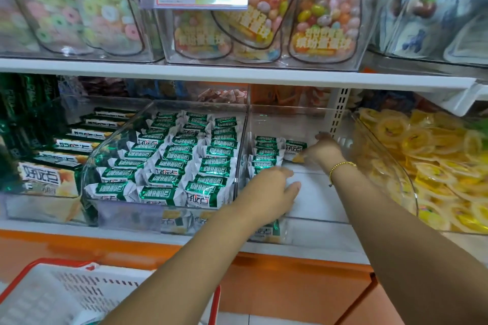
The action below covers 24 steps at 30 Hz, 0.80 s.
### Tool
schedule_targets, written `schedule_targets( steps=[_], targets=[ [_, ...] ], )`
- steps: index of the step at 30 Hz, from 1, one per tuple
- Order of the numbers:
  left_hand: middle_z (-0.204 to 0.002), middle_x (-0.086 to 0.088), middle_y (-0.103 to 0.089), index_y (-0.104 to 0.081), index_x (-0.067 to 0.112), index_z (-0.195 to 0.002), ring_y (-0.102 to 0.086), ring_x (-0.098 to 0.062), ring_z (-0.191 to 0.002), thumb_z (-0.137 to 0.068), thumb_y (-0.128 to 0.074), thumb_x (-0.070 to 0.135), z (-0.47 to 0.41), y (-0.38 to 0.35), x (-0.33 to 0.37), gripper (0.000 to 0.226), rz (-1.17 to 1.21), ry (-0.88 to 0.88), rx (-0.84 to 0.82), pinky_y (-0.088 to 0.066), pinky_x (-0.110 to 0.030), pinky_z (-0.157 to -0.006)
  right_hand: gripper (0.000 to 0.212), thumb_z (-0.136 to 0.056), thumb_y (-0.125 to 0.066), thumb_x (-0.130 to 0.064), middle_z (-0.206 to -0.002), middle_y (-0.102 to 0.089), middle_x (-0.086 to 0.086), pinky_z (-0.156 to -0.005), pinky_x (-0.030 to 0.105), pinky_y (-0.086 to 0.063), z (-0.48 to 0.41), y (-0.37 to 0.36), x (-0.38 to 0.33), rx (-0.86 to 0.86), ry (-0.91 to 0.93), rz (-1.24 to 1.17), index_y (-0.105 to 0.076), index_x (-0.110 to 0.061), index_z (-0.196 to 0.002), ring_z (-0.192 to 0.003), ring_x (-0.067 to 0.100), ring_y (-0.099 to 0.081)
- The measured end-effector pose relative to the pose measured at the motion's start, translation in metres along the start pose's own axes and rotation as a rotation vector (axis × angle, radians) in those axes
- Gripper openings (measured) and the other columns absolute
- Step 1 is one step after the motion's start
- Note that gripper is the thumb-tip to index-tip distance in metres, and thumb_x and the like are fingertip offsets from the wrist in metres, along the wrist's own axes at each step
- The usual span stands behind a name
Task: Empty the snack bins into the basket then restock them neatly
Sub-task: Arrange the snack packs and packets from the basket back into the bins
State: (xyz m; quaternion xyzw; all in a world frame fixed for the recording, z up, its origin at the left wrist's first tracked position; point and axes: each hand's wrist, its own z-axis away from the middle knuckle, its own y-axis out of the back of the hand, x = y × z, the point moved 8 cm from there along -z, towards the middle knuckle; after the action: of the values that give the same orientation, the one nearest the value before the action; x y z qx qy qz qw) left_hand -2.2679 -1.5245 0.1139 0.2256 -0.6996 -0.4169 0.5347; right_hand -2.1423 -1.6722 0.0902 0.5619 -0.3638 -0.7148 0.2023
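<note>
One packet (295,147) pinched in the right hand (326,152), back of the clear bin (317,200). The left hand (274,188), fingers flat, presses a single column of packets (265,152) against its left wall. One basket (39,298) below; the neighbouring bin (118,208) holds three full columns.

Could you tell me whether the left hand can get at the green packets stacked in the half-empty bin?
Probably yes: the left hand is already inside the open-topped bin, right beside the green packets, with nothing between them.
</note>
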Motion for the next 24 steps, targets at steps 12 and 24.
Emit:
schedule_targets(
  steps=[12, 24],
  targets=[
    [-0.070, 0.006, -0.066, -0.061, 0.017, -0.064, -0.060, -0.003, -0.070, -0.094, -0.057, 0.032, 0.249, 0.068, -0.152, 0.033, 0.225, 0.270, 0.320, -0.041, -0.012, -0.060, 0.047, -0.084, -0.061, -0.052, -0.051, -0.063, -0.003, -0.047, 0.020, -0.038, 0.242, -0.025, -0.107, -0.465, 0.572, 0.602, -0.060, -0.010, -0.065, -0.045, 0.011, -0.053],
    [-0.152, -0.007, -0.029, -0.034, 0.010, -0.145, -0.034, -0.024, -0.137, -0.092, -0.058, 0.040, 0.384, -0.099, -0.349, 0.066, 0.086, 0.885, -0.621, -0.031, -0.033, -0.110, 0.058, -0.093, -0.059, -0.034, -0.146, -0.040, 0.012, -0.100, 0.030, -0.033, 0.361, -0.353, 0.019, -1.150, 0.600, 0.776, -0.038, -0.010, -0.142, -0.131, 0.027, -0.039]
  ],
)
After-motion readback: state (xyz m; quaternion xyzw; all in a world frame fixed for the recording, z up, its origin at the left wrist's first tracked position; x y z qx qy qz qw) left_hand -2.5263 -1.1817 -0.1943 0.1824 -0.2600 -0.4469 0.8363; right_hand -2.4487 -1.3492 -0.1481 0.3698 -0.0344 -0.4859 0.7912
